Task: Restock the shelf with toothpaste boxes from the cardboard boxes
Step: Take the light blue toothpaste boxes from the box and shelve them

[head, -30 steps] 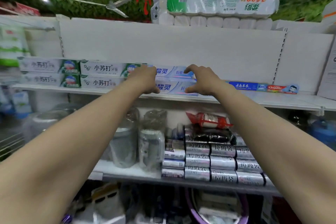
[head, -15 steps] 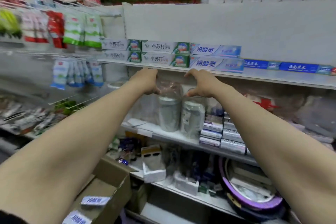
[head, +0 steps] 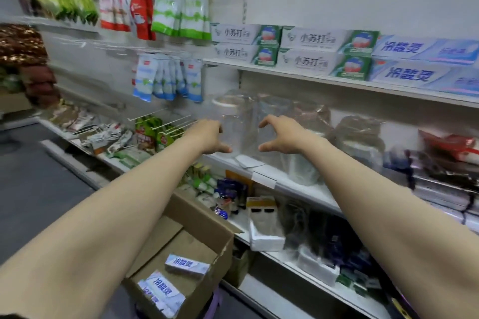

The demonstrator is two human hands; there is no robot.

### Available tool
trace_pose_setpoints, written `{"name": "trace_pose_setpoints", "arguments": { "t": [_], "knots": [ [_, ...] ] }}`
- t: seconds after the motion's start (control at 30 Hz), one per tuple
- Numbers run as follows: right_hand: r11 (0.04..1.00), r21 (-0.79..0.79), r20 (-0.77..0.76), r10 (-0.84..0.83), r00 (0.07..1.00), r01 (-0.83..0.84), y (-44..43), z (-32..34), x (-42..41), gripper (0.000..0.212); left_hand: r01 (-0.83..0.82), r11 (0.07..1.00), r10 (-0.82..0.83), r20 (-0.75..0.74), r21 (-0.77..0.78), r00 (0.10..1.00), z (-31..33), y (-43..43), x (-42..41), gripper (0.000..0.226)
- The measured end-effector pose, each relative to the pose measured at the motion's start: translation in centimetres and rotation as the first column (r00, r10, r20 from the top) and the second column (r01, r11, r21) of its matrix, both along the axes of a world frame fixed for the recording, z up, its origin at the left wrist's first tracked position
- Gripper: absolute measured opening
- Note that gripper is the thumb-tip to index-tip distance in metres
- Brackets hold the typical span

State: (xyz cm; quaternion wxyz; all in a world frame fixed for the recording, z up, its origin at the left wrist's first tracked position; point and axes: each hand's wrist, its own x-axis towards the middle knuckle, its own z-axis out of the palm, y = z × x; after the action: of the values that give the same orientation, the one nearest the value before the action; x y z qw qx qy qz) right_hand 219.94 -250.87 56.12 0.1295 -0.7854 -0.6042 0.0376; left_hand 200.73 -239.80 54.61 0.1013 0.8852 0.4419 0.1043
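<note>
**Now both hands are free and the stock waits in the carton**

Both hands are out in front of the middle shelving and hold nothing. The left hand (head: 210, 137) and the right hand (head: 281, 136) each make a loose C, thumb low and fingers curved above, well open, facing one another across a gap. Just behind them stand clear wrapped jars (head: 241, 122). Blur makes it hard to tell whether the fingertips touch the wrapping.

The stock to be shelved lies in the cardboard box (head: 181, 243) at the lower left, under the left forearm. One blue-and-white toothpaste box (head: 187, 265) lies flat in the middle, and a small pile (head: 162, 290) of the same sits at the near edge. On the upper shelf (head: 285, 71), green-and-white boxes (head: 311, 52) stand two high, with blue boxes (head: 414, 59) two high just to their right.

The step in hand looks like a reach down for more stock. To do it well, draw the hands clear of the jars first, then lower them into the carton past its raised flap. Take the boxes by their long sides, printed face toward the aisle. Set them beside the blue stack of the same brand, flush with the shelf's front edge, gripping lightly so the thin card does not dent.
</note>
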Motion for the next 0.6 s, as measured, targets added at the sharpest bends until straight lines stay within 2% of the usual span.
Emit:
{"name": "trace_pose_setpoints", "arguments": {
  "t": [0.33,0.43,0.6],
  "knots": [
    [0.959,-0.285,-0.186,-0.050,0.981,-0.005,17.0,-15.2,-3.9,0.066,-0.020,0.951,-0.041,-0.187,-0.310,0.982,-14.8,18.2,-3.8,0.075],
    [0.909,-0.416,-0.269,-0.089,0.959,-0.033,19.7,-21.4,-5.7,0.066,-0.018,0.887,-0.107,-0.243,-0.462,0.964,-20.9,21.3,-5.4,0.072],
    [0.764,-0.639,-0.365,-0.201,0.909,-0.088,21.9,-32.6,-8.5,0.067,-0.081,0.734,-0.192,-0.321,-0.674,0.927,-33.0,23.5,-8.5,0.065]
  ]
}}
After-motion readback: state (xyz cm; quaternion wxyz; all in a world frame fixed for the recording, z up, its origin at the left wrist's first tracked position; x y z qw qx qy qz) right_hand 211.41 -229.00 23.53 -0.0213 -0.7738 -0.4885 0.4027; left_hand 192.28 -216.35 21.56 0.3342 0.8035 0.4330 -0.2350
